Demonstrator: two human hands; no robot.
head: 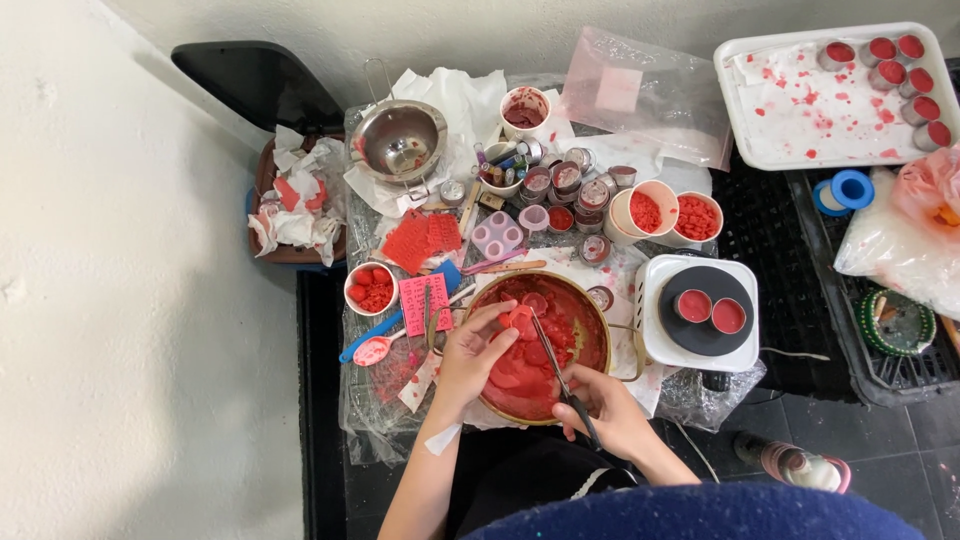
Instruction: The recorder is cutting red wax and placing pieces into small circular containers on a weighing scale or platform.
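Red wax piece (519, 318), one, sits pinched in my left hand (472, 352) over one brass bowl (592, 305) at the near table edge. My right hand (605, 405) grips one pair of scissors (560, 375), blades touching the piece. Two red-filled tins (710, 311) sit right on the hotplate (650, 330); plastic-covered table (380, 400), dark tiled floor (860, 450).

— Where are my hands?

— I see my left hand (472, 350) reaching forward from a bare forearm that comes up from the lower left, a white patch stuck near the wrist. Its fingers (497, 318) curl, tips pinched together.

— And the right?

— My right hand (600, 405) sits lower and nearer my body, wrist bent inward, forearm running off to the lower right. Its fingers are closed in a grip, knuckles up. The two hands are near, not touching.
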